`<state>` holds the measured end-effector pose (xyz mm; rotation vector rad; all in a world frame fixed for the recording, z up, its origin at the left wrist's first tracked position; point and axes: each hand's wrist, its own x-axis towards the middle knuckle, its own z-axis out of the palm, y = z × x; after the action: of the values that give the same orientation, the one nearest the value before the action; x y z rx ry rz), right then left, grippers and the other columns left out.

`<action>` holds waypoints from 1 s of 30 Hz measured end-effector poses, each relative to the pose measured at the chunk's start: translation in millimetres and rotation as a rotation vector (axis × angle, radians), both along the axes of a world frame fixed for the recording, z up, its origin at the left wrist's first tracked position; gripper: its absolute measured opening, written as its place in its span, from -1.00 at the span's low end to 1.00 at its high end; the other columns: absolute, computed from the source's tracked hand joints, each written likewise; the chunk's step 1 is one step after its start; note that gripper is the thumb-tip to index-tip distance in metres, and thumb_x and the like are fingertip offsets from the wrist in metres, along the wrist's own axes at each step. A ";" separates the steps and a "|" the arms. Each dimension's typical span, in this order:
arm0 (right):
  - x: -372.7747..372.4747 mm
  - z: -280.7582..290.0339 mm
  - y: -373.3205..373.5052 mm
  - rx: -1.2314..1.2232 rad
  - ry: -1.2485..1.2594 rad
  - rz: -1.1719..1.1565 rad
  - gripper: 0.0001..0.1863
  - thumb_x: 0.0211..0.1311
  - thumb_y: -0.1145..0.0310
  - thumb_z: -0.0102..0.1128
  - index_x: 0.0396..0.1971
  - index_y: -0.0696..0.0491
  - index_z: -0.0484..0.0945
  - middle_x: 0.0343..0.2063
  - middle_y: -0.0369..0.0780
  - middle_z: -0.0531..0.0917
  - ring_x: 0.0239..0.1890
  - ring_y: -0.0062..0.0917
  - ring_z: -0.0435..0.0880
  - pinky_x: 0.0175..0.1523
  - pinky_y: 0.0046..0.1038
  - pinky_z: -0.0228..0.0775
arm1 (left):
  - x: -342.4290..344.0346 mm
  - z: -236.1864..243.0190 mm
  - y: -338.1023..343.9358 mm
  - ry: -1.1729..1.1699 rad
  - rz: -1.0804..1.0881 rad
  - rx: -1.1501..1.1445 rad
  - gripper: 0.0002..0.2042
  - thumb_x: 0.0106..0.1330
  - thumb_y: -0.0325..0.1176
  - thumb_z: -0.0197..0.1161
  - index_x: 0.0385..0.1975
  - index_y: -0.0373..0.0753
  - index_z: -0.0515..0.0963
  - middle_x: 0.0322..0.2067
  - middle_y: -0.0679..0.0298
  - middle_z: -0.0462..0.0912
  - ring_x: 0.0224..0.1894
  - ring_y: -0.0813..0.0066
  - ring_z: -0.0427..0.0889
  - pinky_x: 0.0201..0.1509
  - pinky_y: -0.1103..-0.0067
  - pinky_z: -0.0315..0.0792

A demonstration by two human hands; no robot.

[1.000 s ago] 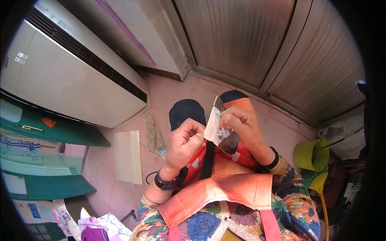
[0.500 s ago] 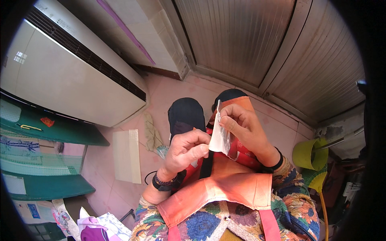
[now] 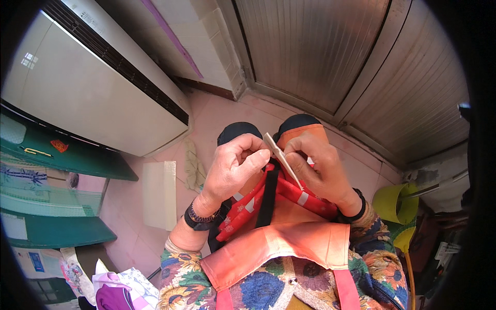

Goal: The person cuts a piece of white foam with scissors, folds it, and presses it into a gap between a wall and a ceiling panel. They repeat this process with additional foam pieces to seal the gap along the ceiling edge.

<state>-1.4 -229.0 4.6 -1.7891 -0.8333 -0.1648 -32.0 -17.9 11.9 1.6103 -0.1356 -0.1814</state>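
A thin white packet [image 3: 282,159] is held over my lap, turned nearly edge-on so that its faces hardly show. In the earlier view, it has a clear plastic side. My right hand [image 3: 324,168] grips its right side between thumb and curled fingers. The fingers of my left hand [image 3: 233,168] are closed in a pinch at the packet's upper left edge; the exact contact is partly hidden. Beneath the hands lie an orange apron [image 3: 281,250] and a red patterned cloth [image 3: 240,219] with a black strap [image 3: 267,199].
A white air conditioner [image 3: 98,88] stands at the left, beside a green-edged shelf [image 3: 62,235]. On the pink tiled floor lie a pale flat board [image 3: 160,194] and a greenish cloth [image 3: 192,165]. Ribbed door panels [image 3: 310,46] close the far side. A yellow-green bucket [image 3: 392,204] is at the right.
The packet has turned from showing its white face and clear plastic to nearly edge-on. My left hand has risen slightly, and both hands are tilted differently around it.
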 end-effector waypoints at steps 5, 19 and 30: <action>-0.4 -3.5 5.4 -0.025 -0.114 0.014 -0.91 0.18 0.54 0.20 -0.33 0.13 0.50 -0.50 -0.19 0.52 -0.48 -0.40 0.54 -0.37 -0.46 0.34 | 9.8 4.1 1.7 0.075 -0.079 0.100 -0.79 0.28 -0.33 0.25 -0.36 -0.40 0.51 -0.46 0.40 0.53 -0.39 0.75 0.46 -0.33 0.72 0.40; -2.1 -6.6 11.5 -0.007 0.034 0.031 -0.94 0.19 0.49 0.16 -0.36 0.13 0.48 -0.50 -0.14 0.54 -0.47 -0.28 0.56 -0.40 -0.37 0.37 | 7.8 -4.5 8.0 0.123 -0.119 -0.001 -0.80 0.31 -0.34 0.23 -0.33 -0.38 0.49 -0.43 0.42 0.48 -0.38 0.77 0.42 -0.32 0.73 0.38; -6.0 -21.7 13.2 0.204 0.375 -0.038 -0.89 0.33 0.42 0.10 -0.32 0.16 0.47 -0.49 -0.41 0.46 -0.46 -0.80 0.38 -0.41 -0.69 0.20 | 3.6 -17.7 -0.7 0.147 -0.018 -0.374 -0.88 0.29 -0.45 0.11 -0.26 -0.36 0.49 -0.36 0.38 0.51 -0.31 0.70 0.45 -0.21 0.72 0.36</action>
<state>-7.4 -215.9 -17.1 -1.5782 -0.4952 0.0595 -28.4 -18.6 -5.9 1.2190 -0.0656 -0.2713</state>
